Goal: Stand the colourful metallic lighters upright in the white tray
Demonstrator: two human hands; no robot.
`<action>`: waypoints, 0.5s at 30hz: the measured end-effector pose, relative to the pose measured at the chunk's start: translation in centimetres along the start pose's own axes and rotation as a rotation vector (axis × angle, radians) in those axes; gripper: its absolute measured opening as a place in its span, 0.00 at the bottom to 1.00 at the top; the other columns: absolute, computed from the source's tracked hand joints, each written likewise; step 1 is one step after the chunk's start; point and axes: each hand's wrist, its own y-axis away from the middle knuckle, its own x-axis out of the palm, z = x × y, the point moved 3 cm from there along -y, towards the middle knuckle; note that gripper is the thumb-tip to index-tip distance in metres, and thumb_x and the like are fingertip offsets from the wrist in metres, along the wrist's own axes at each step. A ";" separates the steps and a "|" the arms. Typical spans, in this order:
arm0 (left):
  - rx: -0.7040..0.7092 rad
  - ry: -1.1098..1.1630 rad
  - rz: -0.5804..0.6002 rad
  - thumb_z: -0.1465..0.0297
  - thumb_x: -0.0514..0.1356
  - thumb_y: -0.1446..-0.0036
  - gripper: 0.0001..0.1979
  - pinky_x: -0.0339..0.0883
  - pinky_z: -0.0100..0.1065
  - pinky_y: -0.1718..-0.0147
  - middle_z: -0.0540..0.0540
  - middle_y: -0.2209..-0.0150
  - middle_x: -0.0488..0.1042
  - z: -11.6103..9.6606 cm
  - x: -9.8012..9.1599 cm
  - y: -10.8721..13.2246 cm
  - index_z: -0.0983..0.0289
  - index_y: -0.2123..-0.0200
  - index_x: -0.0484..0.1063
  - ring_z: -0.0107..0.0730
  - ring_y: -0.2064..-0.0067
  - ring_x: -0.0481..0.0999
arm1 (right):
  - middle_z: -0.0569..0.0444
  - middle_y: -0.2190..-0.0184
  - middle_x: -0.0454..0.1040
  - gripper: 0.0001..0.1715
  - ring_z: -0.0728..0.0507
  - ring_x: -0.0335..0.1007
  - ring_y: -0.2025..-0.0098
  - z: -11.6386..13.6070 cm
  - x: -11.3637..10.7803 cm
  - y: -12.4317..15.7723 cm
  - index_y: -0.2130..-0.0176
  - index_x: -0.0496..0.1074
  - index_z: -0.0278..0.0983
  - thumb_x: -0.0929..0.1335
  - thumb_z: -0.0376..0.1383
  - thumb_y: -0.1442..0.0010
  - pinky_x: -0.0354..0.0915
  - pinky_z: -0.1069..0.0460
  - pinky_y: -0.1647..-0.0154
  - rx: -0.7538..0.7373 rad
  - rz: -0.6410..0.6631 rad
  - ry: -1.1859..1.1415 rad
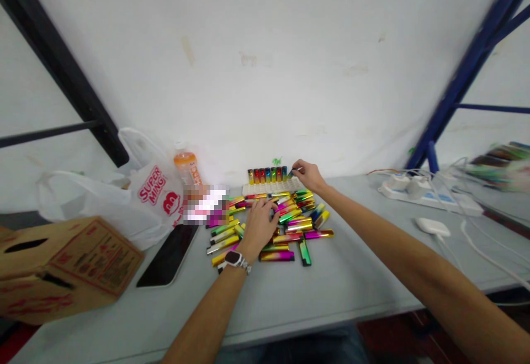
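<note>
Shiny, multicoloured lighters [276, 256] lie in a loose pile on the table. Behind them sits a white rack with rows of small holes [265, 189]; several lighters [268, 175] stand upright along its back row. My right hand [308, 175] pinches a lighter [290, 174] at the right end of that row, tilted beside the standing ones. Over the middle of the pile, my left hand [260, 225], with a watch [234, 259] on the wrist, has its fingers curled around a lighter whose dark end shows by the thumb; the rest is hidden.
To the left are a cardboard box [91, 259], a white plastic bag [144, 204], a phone [169, 256] and an orange-capped bottle [188, 170]. A power strip [430, 195] with cables and a white charger [433, 226] lie at right. A wall rises behind the table [306, 303].
</note>
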 end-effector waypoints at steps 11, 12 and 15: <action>0.013 0.043 0.018 0.69 0.59 0.41 0.05 0.63 0.44 0.49 0.56 0.61 0.72 0.9 -0.3 -0.1 0.62 0.64 0.74 0.42 0.52 0.70 | 0.53 0.71 0.78 0.07 0.48 0.69 0.70 -1.2 0.4 -3.1 0.67 0.77 0.33 0.68 0.27 0.48 0.63 0.54 0.64 -0.016 0.173 0.146; 0.011 0.046 0.020 0.68 0.60 0.42 0.05 0.64 0.44 0.49 0.56 0.61 0.72 0.9 -0.3 -0.2 0.62 0.64 0.74 0.42 0.52 0.70 | 0.53 0.71 0.78 0.08 0.47 0.69 0.69 -1.3 0.4 -3.3 0.67 0.78 0.33 0.68 0.27 0.47 0.63 0.53 0.63 -0.010 0.181 0.160; -0.001 0.046 0.024 0.66 0.61 0.43 0.07 0.64 0.44 0.49 0.57 0.63 0.73 1.0 -0.6 -0.2 0.63 0.67 0.74 0.43 0.53 0.71 | 0.50 0.66 0.77 0.09 0.47 0.69 0.68 -1.3 0.4 -3.3 0.64 0.79 0.32 0.68 0.28 0.44 0.64 0.52 0.60 -0.007 0.169 0.239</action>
